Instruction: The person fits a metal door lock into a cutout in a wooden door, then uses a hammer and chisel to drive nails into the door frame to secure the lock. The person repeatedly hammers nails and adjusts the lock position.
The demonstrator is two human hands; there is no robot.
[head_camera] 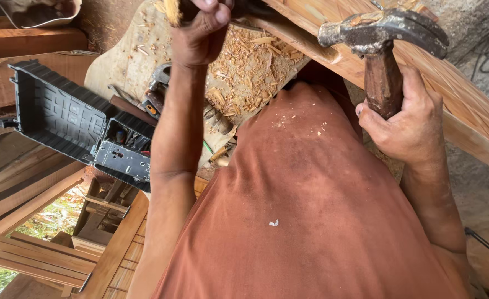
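Against wood, worn brown-handled hammer point(383, 39), perhaps rusty

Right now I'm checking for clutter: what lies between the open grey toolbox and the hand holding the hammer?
In the head view, between toolbox and right hand on the hammer: left forearm, rust-coloured shirt, chip-strewn board.

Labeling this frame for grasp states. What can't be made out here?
- Left hand, head view: what it grips is cut off by the top edge; only a wooden end shows.
- Plank: the spot being worked is out of frame, above.
- Toolbox: contents small, dark, partly behind the left forearm.
- Right hand: hammer handle mostly hidden under the fingers.
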